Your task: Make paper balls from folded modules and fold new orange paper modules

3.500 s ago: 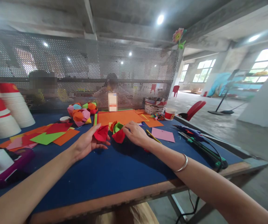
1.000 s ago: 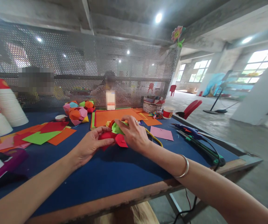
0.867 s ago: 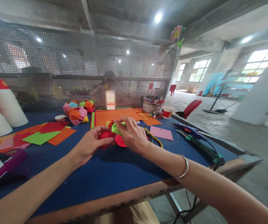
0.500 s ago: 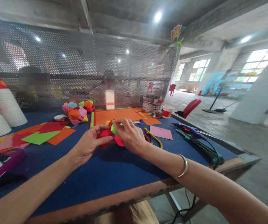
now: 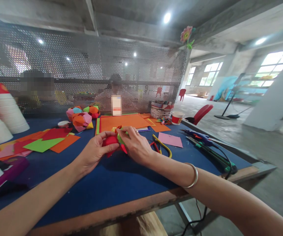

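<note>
Between my hands, above the blue table (image 5: 87, 193), is a folded paper piece (image 5: 110, 141) in red, green, orange and yellow. My left hand (image 5: 95, 149) pinches its red side between thumb and fingers. From the right, my right hand (image 5: 137, 144) closes its fingertips on the green and orange part, partly hiding it. Scissors (image 5: 164, 146) with yellow and red handles lie just beyond my right hand. Finished-looking folded paper balls (image 5: 81, 120) in several colours sit at the back left.
Loose coloured paper squares (image 5: 43, 144) lie at left, near stacked paper cups (image 5: 6, 111) and a purple tape dispenser (image 5: 6, 177). Orange sheets (image 5: 124, 121) lie behind my hands. At right are a glue gun (image 5: 197, 137), a green-handled knife (image 5: 215, 155), a paper cup (image 5: 177, 118) and a woven basket (image 5: 161, 109).
My right hand has shifted slightly, its fingers now covering more of the green part. More of the scissors' red handle shows. My left hand stays in place on the red side.
</note>
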Available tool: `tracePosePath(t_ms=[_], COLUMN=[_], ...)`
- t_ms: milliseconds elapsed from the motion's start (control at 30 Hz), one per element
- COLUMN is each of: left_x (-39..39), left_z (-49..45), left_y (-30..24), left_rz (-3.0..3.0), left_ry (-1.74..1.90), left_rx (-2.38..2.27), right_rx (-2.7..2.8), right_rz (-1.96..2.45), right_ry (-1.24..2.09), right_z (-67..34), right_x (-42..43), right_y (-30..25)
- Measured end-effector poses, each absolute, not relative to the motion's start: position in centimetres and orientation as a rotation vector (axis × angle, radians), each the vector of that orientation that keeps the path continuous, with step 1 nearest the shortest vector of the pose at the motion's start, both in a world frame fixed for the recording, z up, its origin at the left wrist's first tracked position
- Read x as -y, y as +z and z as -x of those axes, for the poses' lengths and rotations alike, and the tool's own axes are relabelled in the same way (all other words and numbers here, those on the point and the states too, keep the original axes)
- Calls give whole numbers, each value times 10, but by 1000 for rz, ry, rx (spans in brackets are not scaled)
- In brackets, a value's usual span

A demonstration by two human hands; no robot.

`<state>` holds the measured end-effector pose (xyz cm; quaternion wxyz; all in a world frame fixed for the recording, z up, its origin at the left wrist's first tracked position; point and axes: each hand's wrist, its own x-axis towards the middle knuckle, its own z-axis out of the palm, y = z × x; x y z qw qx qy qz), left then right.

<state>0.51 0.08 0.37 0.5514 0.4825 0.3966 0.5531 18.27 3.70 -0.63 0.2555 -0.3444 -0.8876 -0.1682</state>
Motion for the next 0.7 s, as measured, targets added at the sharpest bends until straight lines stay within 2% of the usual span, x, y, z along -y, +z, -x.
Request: tracePosePath(t_ms=[200,467,700], left_x=[-1,2,-2], left_z=[-5,-1,4], left_y=[4,19,19], left_rz=[-1133,-1009,-941], left_ry=[1298,1374,1345], left_rx=[-917,-889,-935], right_rx=[2402,2312,2321], right_rz=[845,486,394], right_ry=[-453,-351,-354], right_z=[-183,-187,-187], right_x=[-40,-45,-47], right_y=[-11,-17,-19])
